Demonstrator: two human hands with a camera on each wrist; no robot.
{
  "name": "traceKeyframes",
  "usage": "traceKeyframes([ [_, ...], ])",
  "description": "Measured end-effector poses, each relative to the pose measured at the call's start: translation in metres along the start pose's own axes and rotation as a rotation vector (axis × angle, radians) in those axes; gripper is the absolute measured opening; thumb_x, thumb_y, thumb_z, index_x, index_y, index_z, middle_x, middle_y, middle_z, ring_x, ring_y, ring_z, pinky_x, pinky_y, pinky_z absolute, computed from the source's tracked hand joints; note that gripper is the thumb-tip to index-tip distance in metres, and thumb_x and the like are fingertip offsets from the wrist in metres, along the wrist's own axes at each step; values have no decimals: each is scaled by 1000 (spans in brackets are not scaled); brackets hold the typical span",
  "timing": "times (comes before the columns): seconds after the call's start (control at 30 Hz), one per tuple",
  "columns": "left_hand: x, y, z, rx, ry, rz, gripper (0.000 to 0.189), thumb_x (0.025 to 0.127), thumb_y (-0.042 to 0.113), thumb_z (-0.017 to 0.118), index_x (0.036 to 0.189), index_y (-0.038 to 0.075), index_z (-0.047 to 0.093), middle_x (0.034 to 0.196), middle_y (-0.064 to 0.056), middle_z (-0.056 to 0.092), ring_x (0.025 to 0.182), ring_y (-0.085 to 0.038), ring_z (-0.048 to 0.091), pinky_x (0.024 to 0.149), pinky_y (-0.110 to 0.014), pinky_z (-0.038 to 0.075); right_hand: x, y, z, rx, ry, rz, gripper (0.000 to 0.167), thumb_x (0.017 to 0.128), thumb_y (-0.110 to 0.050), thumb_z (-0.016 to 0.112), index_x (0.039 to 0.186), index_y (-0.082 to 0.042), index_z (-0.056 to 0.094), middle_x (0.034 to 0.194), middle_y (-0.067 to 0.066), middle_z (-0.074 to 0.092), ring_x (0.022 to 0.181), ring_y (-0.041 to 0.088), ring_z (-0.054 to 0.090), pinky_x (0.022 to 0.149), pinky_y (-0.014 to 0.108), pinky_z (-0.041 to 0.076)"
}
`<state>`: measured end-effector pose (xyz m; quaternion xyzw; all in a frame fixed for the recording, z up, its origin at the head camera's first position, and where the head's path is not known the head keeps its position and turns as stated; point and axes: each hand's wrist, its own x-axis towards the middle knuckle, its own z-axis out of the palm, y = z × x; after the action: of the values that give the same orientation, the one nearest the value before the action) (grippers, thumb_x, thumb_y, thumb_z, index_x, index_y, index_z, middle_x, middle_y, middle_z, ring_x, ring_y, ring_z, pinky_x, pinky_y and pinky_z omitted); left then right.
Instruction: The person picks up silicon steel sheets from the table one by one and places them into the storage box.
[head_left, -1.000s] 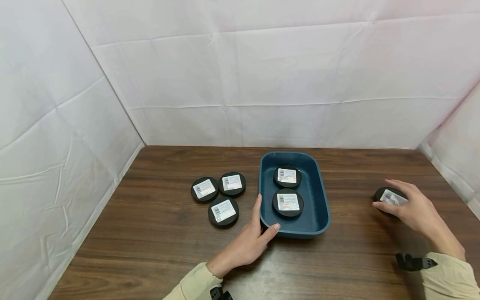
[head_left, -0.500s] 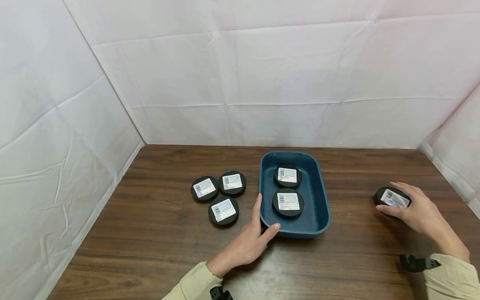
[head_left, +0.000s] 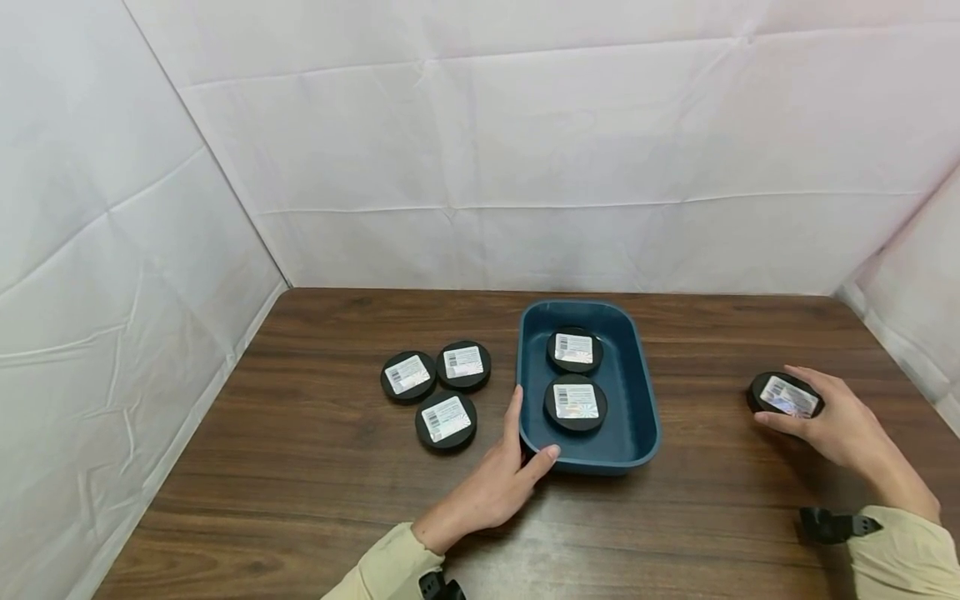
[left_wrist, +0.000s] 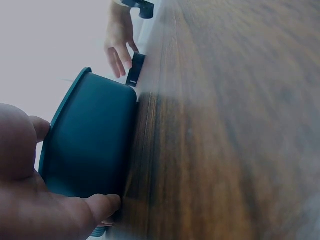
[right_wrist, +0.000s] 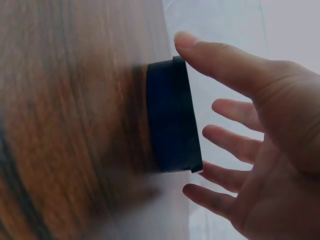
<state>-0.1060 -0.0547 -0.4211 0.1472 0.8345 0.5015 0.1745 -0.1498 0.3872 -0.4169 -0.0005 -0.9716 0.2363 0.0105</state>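
A blue rectangular tray (head_left: 643, 400) stands on the table with two flat round black containers with white labels inside, a rear container (head_left: 574, 349) and a front container (head_left: 575, 403). My left hand (head_left: 491, 487) holds the tray's near left corner, thumb at the front rim and fingers along the left side. At the far right, another labelled black round container (head_left: 787, 395) sits on the table. Around it, my right hand (head_left: 840, 421) is spread, thumb on the near side and fingers beyond. In the right wrist view the thumb (right_wrist: 215, 60) stands slightly off its edge.
Left of the tray lie three more black round containers: one at the left (head_left: 408, 377), one at the back (head_left: 463, 366) and one nearer me (head_left: 446, 422). White cloth walls (head_left: 465, 167) enclose the wooden table (head_left: 300, 467) at the back and sides.
My right hand has shifted slightly right, so more of the far-right container's label shows. The left hand and the tray have stayed in place.
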Motion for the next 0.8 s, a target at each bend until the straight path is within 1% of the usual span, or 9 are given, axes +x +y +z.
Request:
traceKeyframes([
  [0.23, 0, 0, 0, 0, 3, 17, 83, 106, 45, 44, 161, 24, -14, 168, -19, 12, 152, -33, 27, 120, -54, 28, 2, 5, 4, -24, 29, -9, 94, 85, -42, 79, 149, 10, 33, 140, 47, 35, 122, 61, 37, 89, 68, 34],
  [0.33, 0, -1, 0, -3, 6, 24, 83, 107, 44, 45, 161, 22, -14, 168, -19, 11, 153, -33, 26, 120, -54, 28, 2, 6, 5, -22, 28, -11, 95, 85, -42, 79, 149, 11, 33, 140, 47, 35, 121, 60, 38, 89, 68, 34],
  [0.47, 1, -1, 0, -7, 5, 17, 83, 106, 44, 45, 161, 23, -14, 168, -17, 10, 153, -32, 25, 121, -54, 27, 3, 7, 5, -22, 31, -15, 96, 85, -41, 79, 149, 12, 32, 139, 47, 36, 121, 59, 39, 89, 68, 34],
  [0.8, 1, -2, 0, -5, -3, 8, 84, 106, 48, 44, 161, 25, -14, 168, -17, 10, 153, -32, 25, 121, -54, 27, 3, 10, 6, -39, 22, -2, 101, 84, -43, 80, 150, 13, 28, 138, 49, 36, 121, 63, 37, 90, 69, 34],
])
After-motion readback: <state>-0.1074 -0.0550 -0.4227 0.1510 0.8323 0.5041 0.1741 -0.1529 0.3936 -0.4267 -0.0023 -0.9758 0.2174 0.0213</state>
